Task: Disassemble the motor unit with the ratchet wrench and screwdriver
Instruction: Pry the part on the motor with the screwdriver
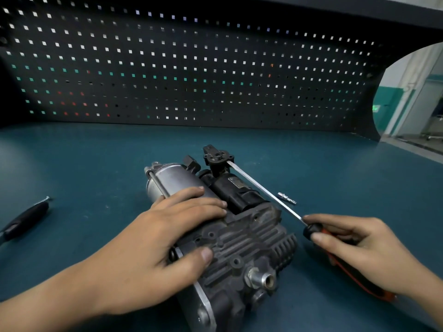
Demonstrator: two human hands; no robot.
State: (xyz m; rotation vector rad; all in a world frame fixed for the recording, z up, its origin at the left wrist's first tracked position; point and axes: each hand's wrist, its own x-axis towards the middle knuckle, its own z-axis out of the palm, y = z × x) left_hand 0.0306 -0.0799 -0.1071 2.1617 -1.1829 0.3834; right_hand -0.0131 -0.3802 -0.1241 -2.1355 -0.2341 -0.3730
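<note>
The motor unit [239, 240] lies on the blue bench: a silver cylinder at its far left, a black finned block toward me. My left hand [167, 238] rests on top of it, fingers straight across the cylinder and thumb on the fins. My right hand [354, 245] grips the red-and-black handle of a flat screwdriver [263, 190]. Its long shaft reaches up and left, with the tip at the black connector piece [217, 155] on the unit's far end. The ratchet wrench [26, 218] with its black handle lies alone at the far left.
A small silver socket bit [287, 198] lies on the bench [96, 164] just right of the screwdriver shaft. A dark pegboard wall [191, 68] closes the back of the bench. The bench's right edge runs past my right hand.
</note>
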